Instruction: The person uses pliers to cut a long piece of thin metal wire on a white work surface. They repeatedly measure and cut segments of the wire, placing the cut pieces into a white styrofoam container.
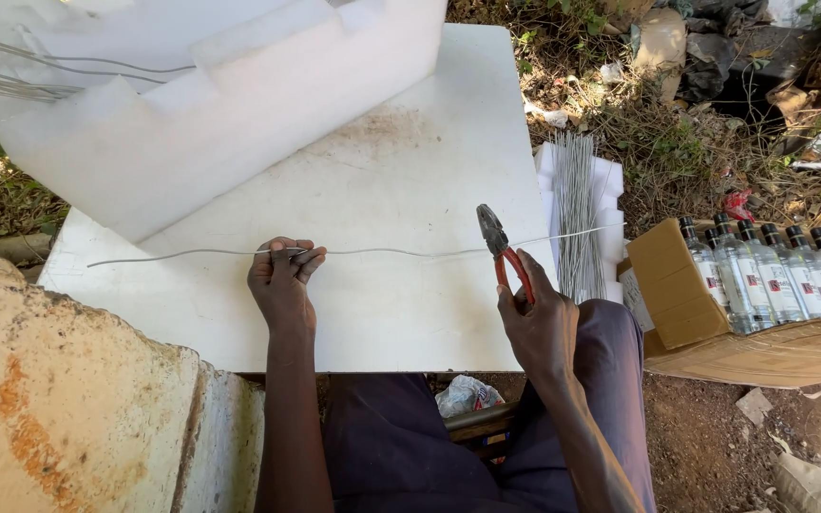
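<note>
Left hand (282,275) pinches a long wire (382,252) against the white board (410,180); right hand (536,318) grips red-handled pliers (504,252), jaws closed on the wire

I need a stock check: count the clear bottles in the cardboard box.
8 bottles show, standing in one row along the open cardboard box at the right, beside the person's knee. More may be hidden past the picture's edge.

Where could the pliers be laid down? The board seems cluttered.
Bare patches on the white board: between the foam block and the wire, and between the wire and the near edge. Crowded: the right side, with cut wires and boxed bottles.
</note>
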